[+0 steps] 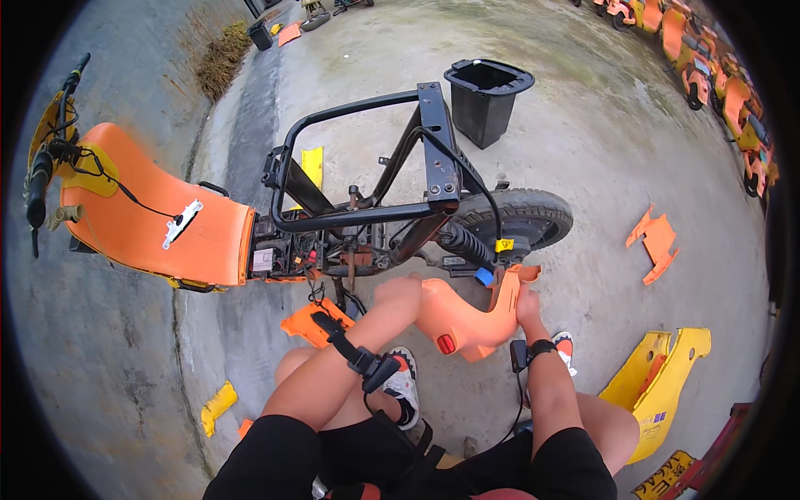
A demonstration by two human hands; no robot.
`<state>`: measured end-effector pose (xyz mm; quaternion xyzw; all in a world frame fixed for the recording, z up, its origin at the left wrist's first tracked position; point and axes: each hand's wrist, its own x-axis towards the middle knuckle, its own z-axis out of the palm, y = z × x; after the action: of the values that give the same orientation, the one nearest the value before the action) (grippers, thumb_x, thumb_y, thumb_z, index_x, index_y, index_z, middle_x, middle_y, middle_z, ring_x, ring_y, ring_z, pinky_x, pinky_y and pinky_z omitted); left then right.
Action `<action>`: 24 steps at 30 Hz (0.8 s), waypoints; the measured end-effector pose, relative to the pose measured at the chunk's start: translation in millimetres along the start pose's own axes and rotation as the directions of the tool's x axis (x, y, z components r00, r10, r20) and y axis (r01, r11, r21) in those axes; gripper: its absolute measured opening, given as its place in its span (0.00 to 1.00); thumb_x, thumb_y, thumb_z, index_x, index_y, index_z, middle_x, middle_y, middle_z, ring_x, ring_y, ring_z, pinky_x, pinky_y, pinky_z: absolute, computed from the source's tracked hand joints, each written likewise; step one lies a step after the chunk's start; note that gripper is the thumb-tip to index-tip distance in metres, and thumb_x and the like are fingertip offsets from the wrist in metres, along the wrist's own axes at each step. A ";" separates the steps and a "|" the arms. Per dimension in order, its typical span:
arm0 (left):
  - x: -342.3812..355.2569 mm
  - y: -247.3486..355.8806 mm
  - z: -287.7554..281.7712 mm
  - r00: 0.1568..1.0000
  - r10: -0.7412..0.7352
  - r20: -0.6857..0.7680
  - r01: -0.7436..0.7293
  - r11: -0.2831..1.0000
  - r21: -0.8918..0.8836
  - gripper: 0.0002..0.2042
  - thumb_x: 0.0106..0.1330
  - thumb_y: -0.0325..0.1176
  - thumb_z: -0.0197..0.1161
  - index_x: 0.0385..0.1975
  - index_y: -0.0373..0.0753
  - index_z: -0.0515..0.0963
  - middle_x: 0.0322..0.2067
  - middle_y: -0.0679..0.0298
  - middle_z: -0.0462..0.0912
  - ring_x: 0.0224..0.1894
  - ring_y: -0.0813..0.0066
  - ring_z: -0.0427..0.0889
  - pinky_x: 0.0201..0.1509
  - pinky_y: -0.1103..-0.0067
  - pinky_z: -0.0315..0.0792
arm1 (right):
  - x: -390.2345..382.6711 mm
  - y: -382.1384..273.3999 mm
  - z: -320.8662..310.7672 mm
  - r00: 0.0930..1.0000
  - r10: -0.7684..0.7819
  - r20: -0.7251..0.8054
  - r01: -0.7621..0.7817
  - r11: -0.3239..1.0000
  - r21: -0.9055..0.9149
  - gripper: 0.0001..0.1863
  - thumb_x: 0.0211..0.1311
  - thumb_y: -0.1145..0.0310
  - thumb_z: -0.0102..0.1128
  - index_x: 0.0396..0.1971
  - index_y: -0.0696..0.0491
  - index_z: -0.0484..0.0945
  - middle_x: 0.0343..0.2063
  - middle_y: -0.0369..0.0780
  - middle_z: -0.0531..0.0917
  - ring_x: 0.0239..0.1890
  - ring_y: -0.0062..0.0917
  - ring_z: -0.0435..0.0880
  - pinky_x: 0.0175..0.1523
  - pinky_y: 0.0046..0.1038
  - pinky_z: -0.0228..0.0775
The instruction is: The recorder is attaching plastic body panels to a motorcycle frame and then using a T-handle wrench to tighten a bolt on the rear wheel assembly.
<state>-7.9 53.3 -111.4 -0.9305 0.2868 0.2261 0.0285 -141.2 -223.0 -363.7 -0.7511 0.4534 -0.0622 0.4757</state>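
Observation:
My left hand grips the left end of a curved orange plastic panel with a small red reflector, held low in front of me. My right hand is closed on the panel's upper right end. The panel is just below the rear wheel and shock absorber of a stripped scooter, under its bare black frame. A black cable with a yellow tag hangs by the panel's right end. The scooter's orange front section lies to the left, with handlebar and exposed wiring.
A black bin stands behind the wheel. Loose orange pieces and yellow panels lie on the concrete floor. A row of orange scooters lines the far right. A yellow plate is at lower right.

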 end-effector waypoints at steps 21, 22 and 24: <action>-66.2 120.8 -0.7 0.861 0.502 -0.078 -0.501 0.865 0.037 0.18 0.67 0.43 0.60 0.50 0.36 0.76 0.53 0.55 0.77 0.59 0.57 0.73 0.55 0.61 0.71 | -15.6 -34.2 -62.0 0.871 -0.491 -0.031 0.364 0.686 -0.630 0.32 0.74 0.52 0.38 0.18 0.54 0.84 0.18 0.50 0.82 0.25 0.46 0.83 0.44 0.44 0.72; -75.7 126.7 -2.4 0.840 0.538 -0.068 -0.539 0.842 -0.007 0.17 0.67 0.42 0.60 0.48 0.37 0.77 0.50 0.56 0.78 0.57 0.58 0.75 0.53 0.61 0.71 | -17.3 -35.8 -63.0 0.877 -0.481 -0.023 0.352 0.673 -0.651 0.32 0.74 0.52 0.38 0.18 0.54 0.83 0.18 0.50 0.82 0.25 0.46 0.83 0.44 0.44 0.72; -84.3 138.4 -8.5 0.839 0.542 0.048 -0.539 0.840 -0.055 0.16 0.65 0.41 0.61 0.48 0.38 0.77 0.47 0.57 0.80 0.53 0.59 0.77 0.52 0.63 0.71 | -19.1 -40.8 -64.2 0.883 -0.468 0.017 0.355 0.645 -0.677 0.32 0.74 0.51 0.37 0.18 0.54 0.84 0.19 0.49 0.83 0.26 0.47 0.83 0.46 0.44 0.72</action>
<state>-141.9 -19.8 -56.4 -0.8048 0.5319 0.2594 -0.0459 -160.7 -245.5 -291.1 -0.9455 0.2986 -0.0638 0.1129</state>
